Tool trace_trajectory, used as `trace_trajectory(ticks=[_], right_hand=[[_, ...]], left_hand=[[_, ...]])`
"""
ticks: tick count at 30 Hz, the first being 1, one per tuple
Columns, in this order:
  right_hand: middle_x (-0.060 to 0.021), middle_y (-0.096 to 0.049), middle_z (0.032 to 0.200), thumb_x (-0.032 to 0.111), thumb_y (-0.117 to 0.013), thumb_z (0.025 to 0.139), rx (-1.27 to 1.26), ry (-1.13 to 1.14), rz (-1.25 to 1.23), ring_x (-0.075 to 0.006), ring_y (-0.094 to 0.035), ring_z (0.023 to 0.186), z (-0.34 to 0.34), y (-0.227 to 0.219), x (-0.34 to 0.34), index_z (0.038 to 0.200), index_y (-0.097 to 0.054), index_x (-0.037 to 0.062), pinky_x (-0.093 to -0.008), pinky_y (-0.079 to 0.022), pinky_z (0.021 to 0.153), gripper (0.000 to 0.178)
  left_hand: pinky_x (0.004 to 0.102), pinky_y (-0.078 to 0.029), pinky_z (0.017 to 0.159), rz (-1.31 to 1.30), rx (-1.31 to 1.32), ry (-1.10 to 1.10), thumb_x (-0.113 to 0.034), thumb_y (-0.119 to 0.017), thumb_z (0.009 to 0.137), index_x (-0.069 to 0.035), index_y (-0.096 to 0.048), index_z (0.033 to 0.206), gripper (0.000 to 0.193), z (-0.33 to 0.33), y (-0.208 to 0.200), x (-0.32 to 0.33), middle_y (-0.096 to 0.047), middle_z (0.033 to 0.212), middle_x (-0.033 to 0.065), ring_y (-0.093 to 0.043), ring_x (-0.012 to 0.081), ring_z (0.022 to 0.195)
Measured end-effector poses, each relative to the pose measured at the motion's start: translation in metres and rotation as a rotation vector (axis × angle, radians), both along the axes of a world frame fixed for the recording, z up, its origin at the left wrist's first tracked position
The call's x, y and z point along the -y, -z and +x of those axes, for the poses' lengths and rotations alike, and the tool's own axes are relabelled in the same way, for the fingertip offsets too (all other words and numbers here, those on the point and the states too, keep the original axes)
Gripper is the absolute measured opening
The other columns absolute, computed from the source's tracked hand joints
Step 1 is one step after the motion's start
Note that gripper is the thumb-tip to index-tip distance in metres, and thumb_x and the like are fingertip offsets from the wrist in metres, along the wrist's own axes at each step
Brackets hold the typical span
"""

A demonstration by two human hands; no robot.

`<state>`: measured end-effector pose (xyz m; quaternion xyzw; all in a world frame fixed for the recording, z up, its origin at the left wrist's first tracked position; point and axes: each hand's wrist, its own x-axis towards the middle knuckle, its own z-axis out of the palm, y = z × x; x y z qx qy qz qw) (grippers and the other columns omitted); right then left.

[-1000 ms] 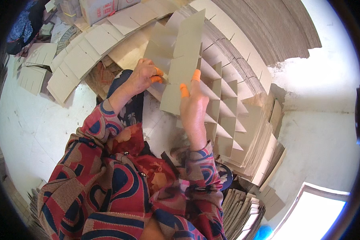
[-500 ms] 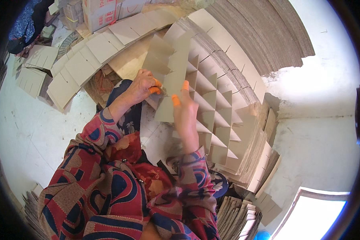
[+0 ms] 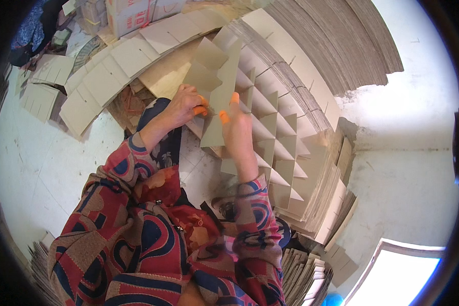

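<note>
While your right hand [image 3: 238, 135] holds one card strip [image 3: 225, 84] by its edge, your left hand [image 3: 181, 107] curls at its other side; I can't tell what it pinches. Between your hands, the strip sits lower in the head view than a second ago. One card grid [image 3: 275, 135] spreads beyond your right hand. You wear four orange finger covers [image 3: 234, 98], two per hand.

A pale floor [image 3: 51, 163], marked by thin joint lines and dark specks, is seen at the left. On it, at the upper left, two small piles of slotted cardboard [image 3: 40, 102] are laid close together. Just beside them, a long row of cardboard sheets [image 3: 109, 76] is set out in stacks. A tan board [image 3: 163, 71] is placed along that row; its far side is overlapped by a cardboard divider grid [image 3: 285, 148], whose actual support is hidden.
</note>
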<state>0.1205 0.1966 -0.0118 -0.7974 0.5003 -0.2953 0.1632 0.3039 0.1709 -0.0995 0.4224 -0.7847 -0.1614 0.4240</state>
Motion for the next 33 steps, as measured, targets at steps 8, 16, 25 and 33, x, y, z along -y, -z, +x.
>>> trace_trajectory(ticks=[8,16,25,33], right_hand=[[-0.0263,-0.053,0.064,0.001,-0.063,0.082,0.038,0.075,-0.016,-0.039,-0.057,0.056,0.003,0.016,-0.009,0.128,-0.043,-0.0095,-0.0415,-0.042,0.048,0.051],[-0.0253,-0.057,0.066,0.002,-0.059,0.084,-0.035,0.162,0.016,-0.0417,-0.058,0.059,0.017,0.011,-0.019,0.128,-0.043,-0.0078,-0.0463,-0.044,0.051,0.048],[-0.0255,-0.058,0.068,0.0,-0.059,0.082,-0.226,0.167,0.003,-0.0418,-0.059,0.062,0.003,0.01,-0.001,0.115,-0.045,-0.0096,-0.0463,-0.044,0.052,0.037],[-0.0251,-0.062,0.072,-0.003,-0.054,0.078,-0.196,0.064,0.082,-0.0412,-0.063,0.067,-0.002,0.012,-0.002,0.128,-0.03,-0.0171,-0.0488,-0.05,0.057,0.058]], left_hand=[[0.036,-0.036,0.083,-0.014,-0.012,-0.006,-0.013,-0.075,0.069,-0.01,-0.069,0.084,0.016,-0.001,0.002,0.002,-0.058,0.073,0.0021,-0.052,0.022,0.083],[0.0361,-0.036,0.082,-0.013,-0.018,0.002,-0.011,-0.075,0.069,-0.011,-0.069,0.084,0.016,0.0,0.001,0.001,-0.058,0.075,0.0027,-0.052,0.0227,0.082],[0.0355,-0.037,0.084,-0.014,-0.007,-0.01,-0.011,-0.077,0.066,-0.01,-0.07,0.085,0.02,-0.001,0.004,0.005,-0.06,0.076,0.0031,-0.053,0.0227,0.083],[0.0361,-0.037,0.083,0.002,0.017,0.006,-0.012,-0.074,0.07,-0.009,-0.069,0.083,0.014,0.0,0.002,0.006,-0.061,0.076,0.0035,-0.052,0.023,0.08]])
